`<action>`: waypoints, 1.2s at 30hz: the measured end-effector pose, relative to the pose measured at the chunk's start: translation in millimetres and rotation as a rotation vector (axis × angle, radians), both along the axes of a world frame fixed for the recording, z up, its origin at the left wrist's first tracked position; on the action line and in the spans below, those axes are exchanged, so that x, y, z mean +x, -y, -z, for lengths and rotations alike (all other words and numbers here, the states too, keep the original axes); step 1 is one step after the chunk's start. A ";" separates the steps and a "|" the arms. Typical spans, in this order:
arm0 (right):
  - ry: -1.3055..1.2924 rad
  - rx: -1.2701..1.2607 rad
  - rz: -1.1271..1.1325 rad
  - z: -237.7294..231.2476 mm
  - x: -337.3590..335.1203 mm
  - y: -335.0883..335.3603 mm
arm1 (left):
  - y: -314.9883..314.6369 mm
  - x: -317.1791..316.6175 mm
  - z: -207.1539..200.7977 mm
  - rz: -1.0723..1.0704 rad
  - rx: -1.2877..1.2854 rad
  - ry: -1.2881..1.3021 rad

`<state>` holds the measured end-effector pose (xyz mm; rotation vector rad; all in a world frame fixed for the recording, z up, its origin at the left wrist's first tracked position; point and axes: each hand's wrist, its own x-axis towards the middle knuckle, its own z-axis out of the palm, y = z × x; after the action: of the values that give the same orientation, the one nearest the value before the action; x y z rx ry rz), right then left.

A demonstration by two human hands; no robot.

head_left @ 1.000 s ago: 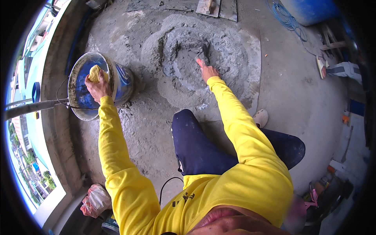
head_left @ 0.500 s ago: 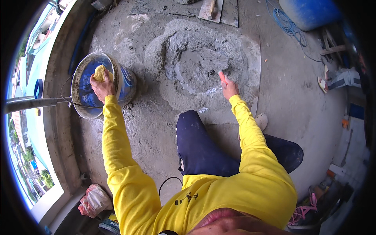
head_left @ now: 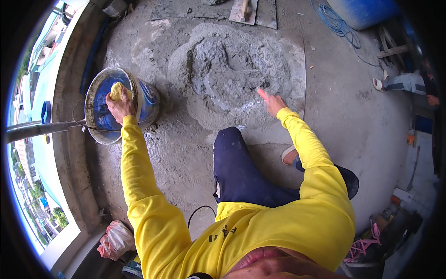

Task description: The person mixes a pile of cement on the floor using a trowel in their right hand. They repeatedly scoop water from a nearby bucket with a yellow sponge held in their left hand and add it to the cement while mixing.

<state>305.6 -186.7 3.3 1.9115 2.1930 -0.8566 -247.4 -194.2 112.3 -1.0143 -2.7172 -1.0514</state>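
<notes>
My left hand [head_left: 121, 106] is closed around a yellow sponge [head_left: 118, 91] at the mouth of a blue bucket [head_left: 148, 95]. The bucket is tilted toward me, its rim caked with grey residue. A broad heap of wet grey mortar [head_left: 200, 109] lies on the floor ahead, hollowed in the middle. At the heap's right near side, my right hand [head_left: 275, 104] grips the orange-red handle of a trowel [head_left: 263, 94]. Its grey blade blends into the mortar and is hard to make out.
At the far side lies a board with a wooden handle [head_left: 244, 10]. A coiled blue hose [head_left: 335, 22] and a blue drum [head_left: 367, 11] stand far right. Another person's leg [head_left: 404, 83] shows at right. A low wall [head_left: 69, 139] runs along the left; a plastic bag [head_left: 116, 239] sits near left.
My right hand has shifted slightly right and nearer me, with the trowel handle now leaning more to the left. The left hand stays at the bucket with the sponge. My foot shows more.
</notes>
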 end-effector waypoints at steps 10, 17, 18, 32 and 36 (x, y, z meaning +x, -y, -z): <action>-0.050 0.002 0.131 42.3 -83.3 14.2 | -1.7 -4.4 -3.1 -0.015 -0.018 -0.001; -0.968 -0.474 0.748 -24.8 -41.3 19.3 | -4.5 -28.6 22.9 -0.009 0.007 0.011; -1.129 -0.541 0.851 -35.0 -23.2 41.0 | -8.1 -33.2 26.5 0.011 0.024 0.007; -1.279 -0.524 1.614 12.0 43.5 162.9 | -9.9 -12.2 20.5 0.049 -0.018 0.054; -1.166 -0.527 1.257 8.5 2.0 87.7 | -5.2 -13.0 13.0 -0.014 -0.045 0.050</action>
<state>307.6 -274.3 -5.3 2.5862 0.2812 -2.8264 -260.3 -189.0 99.2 -0.9874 -2.7959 -1.0312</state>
